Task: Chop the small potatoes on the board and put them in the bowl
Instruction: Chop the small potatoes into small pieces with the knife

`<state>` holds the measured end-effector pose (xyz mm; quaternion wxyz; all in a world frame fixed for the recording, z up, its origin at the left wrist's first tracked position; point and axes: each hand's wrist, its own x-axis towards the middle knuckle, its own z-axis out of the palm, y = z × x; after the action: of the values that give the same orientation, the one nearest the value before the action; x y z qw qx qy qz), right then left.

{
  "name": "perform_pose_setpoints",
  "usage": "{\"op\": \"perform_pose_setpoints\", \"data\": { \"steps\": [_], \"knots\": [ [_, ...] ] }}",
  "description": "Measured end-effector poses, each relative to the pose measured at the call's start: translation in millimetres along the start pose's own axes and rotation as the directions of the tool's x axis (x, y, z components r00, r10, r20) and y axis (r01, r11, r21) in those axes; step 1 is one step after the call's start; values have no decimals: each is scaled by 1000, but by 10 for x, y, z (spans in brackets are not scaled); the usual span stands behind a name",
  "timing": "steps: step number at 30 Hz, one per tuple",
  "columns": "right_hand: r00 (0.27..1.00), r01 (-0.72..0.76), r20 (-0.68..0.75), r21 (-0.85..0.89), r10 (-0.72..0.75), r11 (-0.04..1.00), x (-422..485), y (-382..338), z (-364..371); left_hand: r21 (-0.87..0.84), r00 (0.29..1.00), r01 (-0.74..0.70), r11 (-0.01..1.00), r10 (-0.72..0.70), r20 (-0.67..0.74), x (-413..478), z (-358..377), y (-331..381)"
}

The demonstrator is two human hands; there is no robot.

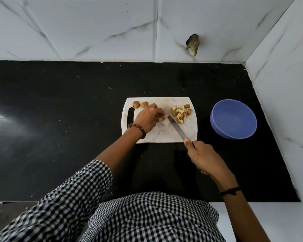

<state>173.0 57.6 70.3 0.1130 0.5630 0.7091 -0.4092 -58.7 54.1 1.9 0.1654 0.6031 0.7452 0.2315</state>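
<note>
White veined wall tiles [94, 32], black speckled counter [59, 110], white board [157, 135]. The left hand [148, 117] pinches potato [162, 118]; the right hand [205, 158] grips a steel knife [177, 128].

Left arm: I see it come in from lower left, checked sleeve [77, 186] pushed up near the elbow, forearm bare and angled toward centre.
Left wrist: beaded bracelet [137, 128].
Left grip [148, 117]: palm down, knuckles up, fingers curled, tips pinching a potato piece [162, 118].
Right arm: bare forearm from lower right, angled up and inward.
Right wrist: black thread band [230, 190].
Right grip [205, 158]: wrapped round the handle of a knife [177, 128], one finger stretched forward onto the blade's base. The handle is hidden from me inside the fist.
</note>
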Motion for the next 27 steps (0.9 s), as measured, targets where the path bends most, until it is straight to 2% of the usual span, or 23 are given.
{"op": "perform_pose_setpoints", "data": {
  "steps": [4,8,14,17,22,27],
  "knots": [
    [1000,-1,-11,100,2,995,21,-16,-14,-95,987,128,987,-137,-86,-25,34,-6],
    [1000,26,-14,135,-24,991,112,-58,22,-217,952,255,942,-284,-112,-22,72,13],
    [996,82,-43,198,-74,977,287,-102,143,-307,953,261,915,-295,-70,-88,53,29],
    [985,142,-127,238,-114,961,394,-180,176,-329,951,261,908,-300,-75,-116,23,30],
    [935,257,-289,153,-205,954,705,-422,206,-368,940,291,883,-336,-64,-131,11,28],
    [873,398,-358,127,-333,908,1007,-654,215,-390,932,294,872,-353,-87,-142,2,10]
  ]
}}
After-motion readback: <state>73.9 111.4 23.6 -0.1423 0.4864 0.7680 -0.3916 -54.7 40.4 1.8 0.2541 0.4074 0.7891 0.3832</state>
